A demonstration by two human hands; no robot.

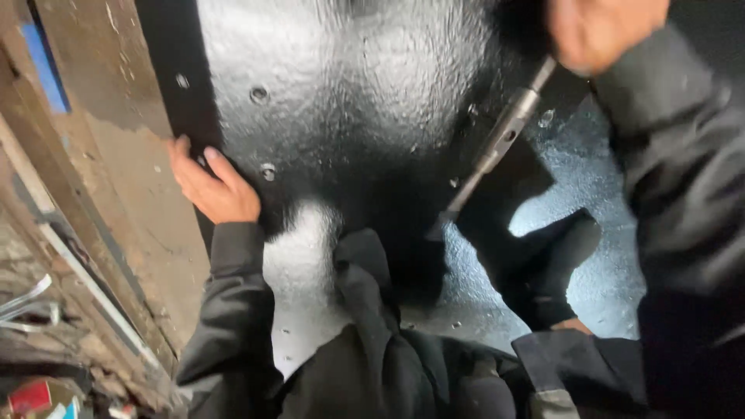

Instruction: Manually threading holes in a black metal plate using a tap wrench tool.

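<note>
My left hand (213, 188) lies flat on the left edge of a glossy black painted metal panel (349, 93) that has several small bolt holes. My right hand (599, 31), at the top right and blurred, is shut on the upper end of a long grey metal bar tool (500, 140). The tool slants down and to the left, and its lower tip meets the black surface near the middle. Dark sleeves cover both arms. My dark clothing fills the bottom of the view.
A worn brown beam (116, 155) runs down the left side beside the panel, with a blue strip (43, 66) at the top left. Metal scraps and a red object (31, 394) lie at the bottom left. A small patch of skin (574, 324) shows lower right; I cannot tell whose.
</note>
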